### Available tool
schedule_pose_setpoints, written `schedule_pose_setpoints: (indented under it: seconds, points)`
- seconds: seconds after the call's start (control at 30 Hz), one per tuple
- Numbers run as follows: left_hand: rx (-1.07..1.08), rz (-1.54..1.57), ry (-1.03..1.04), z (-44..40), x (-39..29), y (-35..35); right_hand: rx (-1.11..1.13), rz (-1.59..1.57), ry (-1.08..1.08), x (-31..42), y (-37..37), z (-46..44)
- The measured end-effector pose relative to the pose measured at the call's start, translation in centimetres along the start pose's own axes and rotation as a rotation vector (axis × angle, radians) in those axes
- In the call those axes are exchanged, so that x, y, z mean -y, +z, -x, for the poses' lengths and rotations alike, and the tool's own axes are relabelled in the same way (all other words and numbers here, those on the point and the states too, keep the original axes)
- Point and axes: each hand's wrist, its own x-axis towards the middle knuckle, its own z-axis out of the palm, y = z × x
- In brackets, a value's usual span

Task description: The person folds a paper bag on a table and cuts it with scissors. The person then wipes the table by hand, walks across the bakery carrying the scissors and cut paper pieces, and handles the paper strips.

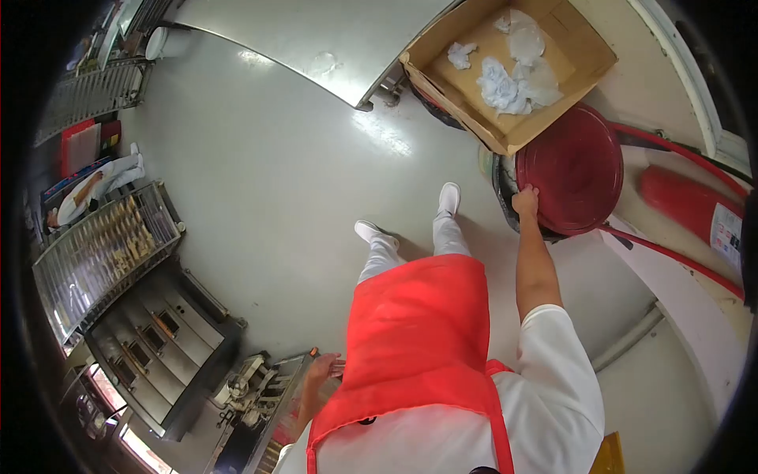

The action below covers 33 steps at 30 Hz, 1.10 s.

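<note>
My right hand grips the left edge of a round dark red lid, fingers curled over the rim. The lid sits tilted over a dark bin, whose rim shows at its left. My left hand is low beside the red apron, near a metal table with tools; its fingers are partly visible and too small to read. An open cardboard box with crumpled plastic and pale wads in it stands just above the lid.
A steel table is at the top. A red fire extinguisher and red rails are at the right. Racks, an oven and a person in white are at the left. A tool-covered table is lower left.
</note>
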Motion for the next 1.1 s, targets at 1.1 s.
schedule_pose_setpoints:
  seconds: [1.1]
  points:
    - [-0.047,0.042,0.186,-10.9,-0.2,-4.9,0.935,-0.324,-0.501,3.9,8.9,4.8]
